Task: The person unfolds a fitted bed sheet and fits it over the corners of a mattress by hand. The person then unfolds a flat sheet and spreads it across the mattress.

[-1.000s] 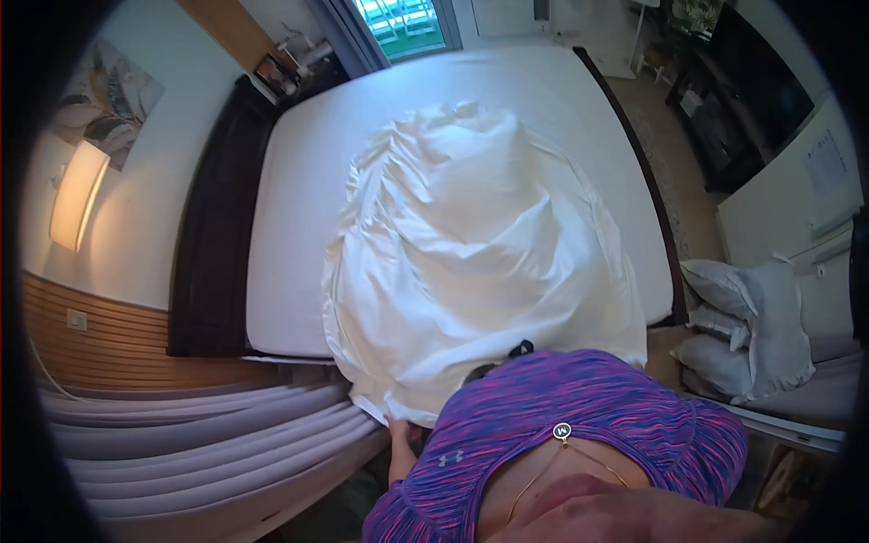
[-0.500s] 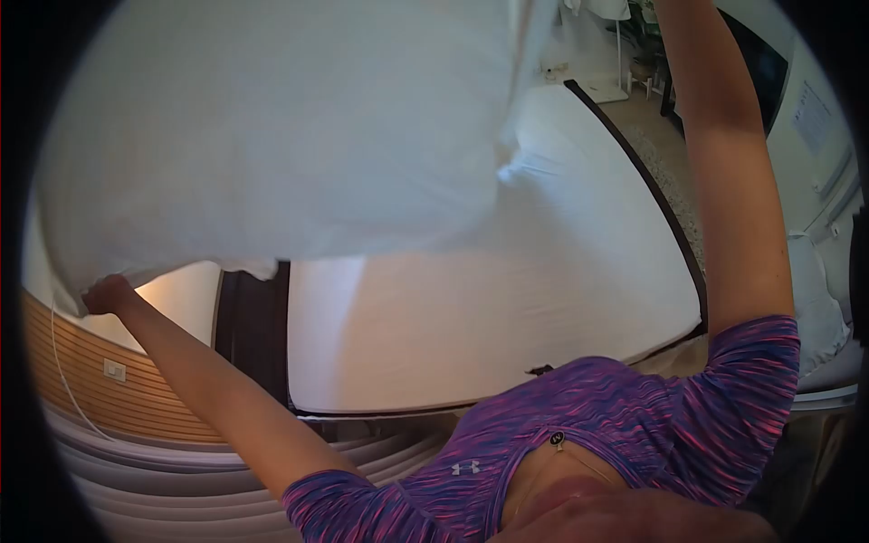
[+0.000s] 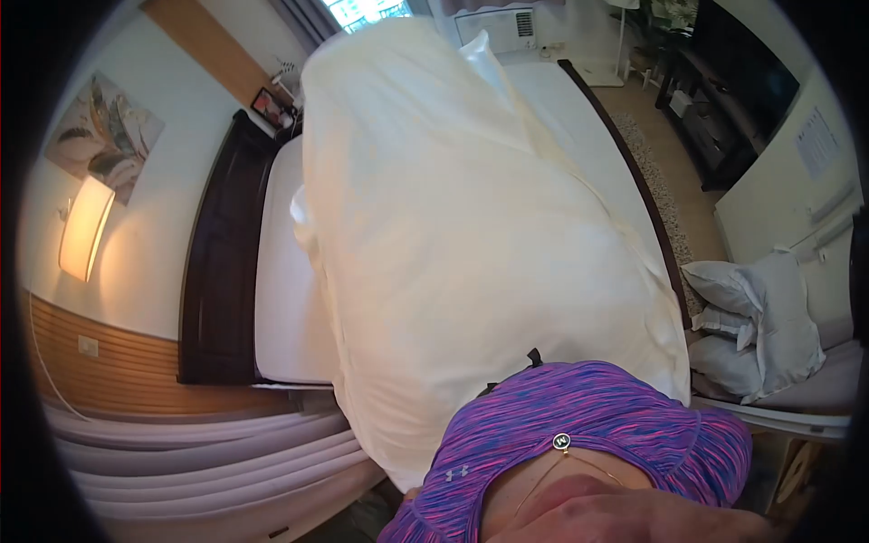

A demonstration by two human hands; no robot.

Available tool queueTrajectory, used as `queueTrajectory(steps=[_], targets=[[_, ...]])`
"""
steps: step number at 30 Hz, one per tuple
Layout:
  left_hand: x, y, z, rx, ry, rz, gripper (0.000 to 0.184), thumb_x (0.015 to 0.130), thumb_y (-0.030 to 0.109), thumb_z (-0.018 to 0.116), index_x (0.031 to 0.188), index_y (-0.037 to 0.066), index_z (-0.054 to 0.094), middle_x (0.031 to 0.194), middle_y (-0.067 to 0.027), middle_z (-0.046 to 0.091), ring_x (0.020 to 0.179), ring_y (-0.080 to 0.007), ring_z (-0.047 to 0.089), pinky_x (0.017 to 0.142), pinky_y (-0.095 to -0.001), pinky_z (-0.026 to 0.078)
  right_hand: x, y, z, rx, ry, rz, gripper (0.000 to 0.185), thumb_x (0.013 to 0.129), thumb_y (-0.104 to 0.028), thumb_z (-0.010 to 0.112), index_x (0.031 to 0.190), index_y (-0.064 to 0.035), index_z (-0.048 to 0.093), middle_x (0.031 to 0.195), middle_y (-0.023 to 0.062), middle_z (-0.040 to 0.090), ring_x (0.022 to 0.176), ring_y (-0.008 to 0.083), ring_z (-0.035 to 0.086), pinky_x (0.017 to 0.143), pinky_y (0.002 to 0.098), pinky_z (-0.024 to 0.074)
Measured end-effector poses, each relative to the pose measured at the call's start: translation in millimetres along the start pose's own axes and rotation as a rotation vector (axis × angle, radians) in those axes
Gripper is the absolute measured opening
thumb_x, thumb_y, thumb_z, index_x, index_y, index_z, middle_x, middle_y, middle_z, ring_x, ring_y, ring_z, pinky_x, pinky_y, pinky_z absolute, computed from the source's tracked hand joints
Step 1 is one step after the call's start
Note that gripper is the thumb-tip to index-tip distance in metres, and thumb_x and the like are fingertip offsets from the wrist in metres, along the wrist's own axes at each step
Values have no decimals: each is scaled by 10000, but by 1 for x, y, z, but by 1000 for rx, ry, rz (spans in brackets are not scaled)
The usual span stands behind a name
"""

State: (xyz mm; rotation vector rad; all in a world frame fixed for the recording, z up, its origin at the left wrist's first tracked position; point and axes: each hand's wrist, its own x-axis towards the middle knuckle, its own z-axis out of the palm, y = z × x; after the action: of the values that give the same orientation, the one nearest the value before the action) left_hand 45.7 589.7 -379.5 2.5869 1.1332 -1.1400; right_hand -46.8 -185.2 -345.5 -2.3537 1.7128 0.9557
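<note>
A large white bed sheet (image 3: 453, 208) billows over the mattress (image 3: 288, 299), puffed up with air. Its near edge drapes over the front of the bed, close to my body. A sliver of skin at my left side, perhaps my left hand (image 3: 413, 494), shows beside the sheet's lower corner; its fingers are hidden. My right hand is out of view, behind or below my torso. Bare mattress shows along the left side by the dark headboard (image 3: 222, 262) and at the far right.
Grey-white pillows (image 3: 765, 321) are piled at the right. A lit wall lamp (image 3: 86, 228) and a floral picture (image 3: 104, 136) hang on the left wall. A television (image 3: 747, 59) stands on a dark cabinet (image 3: 711, 122) beyond a rug (image 3: 647, 154). Pale folded fabric (image 3: 208, 462) lies at the lower left.
Both arms were raised and spread, with the sheet lifted high in front of me. Now the arms have dropped out of sight and the sheet has come down across the bed.
</note>
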Motion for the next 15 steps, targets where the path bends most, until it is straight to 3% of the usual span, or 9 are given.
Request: queueTrajectory(steps=[4,8,9,10,11,12,13,14,15], targets=[[-10,43,11,48,-51,182,370,782,285,388,988,14,533,1004,-210,520,927,-340,503,759,-399,398,-30,-38,34,177,-147,-148,307,753,-246,459,972,-46,540,994,168,536,926,290,513,772,354,400],[73,100,-7,118,13,386,369,779,278,379,938,-4,556,976,-212,533,908,-334,518,745,-389,411,19,-165,16,623,-177,-336,278,720,-191,493,946,-37,545,973,178,542,911,295,521,746,351,413],[13,143,-90,-21,44,369,397,780,326,377,884,-3,573,945,-243,523,889,-358,509,757,-399,397,3,-198,-28,617,-43,-555,293,687,-119,473,962,-35,530,944,193,546,884,295,532,714,372,429],[30,160,-106,-222,107,333,383,779,317,393,892,-2,572,894,-222,557,819,-333,541,694,-413,415,-3,-230,-50,479,57,-626,305,699,-135,465,985,-39,512,940,191,546,874,295,534,706,370,433],[73,175,-108,-692,52,294,354,766,285,410,887,-2,578,808,-189,574,791,-294,548,640,-427,419,-27,-266,-84,769,-32,-451,302,707,-144,456,985,-40,508,933,186,549,865,301,536,670,386,445],[4,218,-186,-835,-172,51,398,740,241,436,1004,-52,491,908,-189,547,863,-308,514,683,-397,413,-46,-299,-117,1052,-126,-263,299,714,-154,448,986,-41,504,925,180,552,856,306,539,635,402,458],[37,235,-209,-660,-105,78,403,744,244,440,1006,-58,485,926,-161,532,851,-294,501,667,-402,410,-44,-328,-137,1024,-149,-275,290,725,-154,430,983,-43,501,905,180,555,830,314,544,583,416,465],[107,249,-222,-822,-40,162,406,743,259,447,1003,-51,489,935,-157,529,847,-277,497,674,-395,410,-40,-355,-157,1001,-172,-287,283,735,-155,413,981,-45,498,885,180,558,804,322,550,532,430,473],[171,263,-236,-986,12,260,410,743,273,455,1001,-43,493,944,-153,527,843,-260,493,680,-387,409,44,-398,-131,956,-41,-459,267,730,-144,406,959,-46,503,826,185,557,727,330,563,471,449,465]])
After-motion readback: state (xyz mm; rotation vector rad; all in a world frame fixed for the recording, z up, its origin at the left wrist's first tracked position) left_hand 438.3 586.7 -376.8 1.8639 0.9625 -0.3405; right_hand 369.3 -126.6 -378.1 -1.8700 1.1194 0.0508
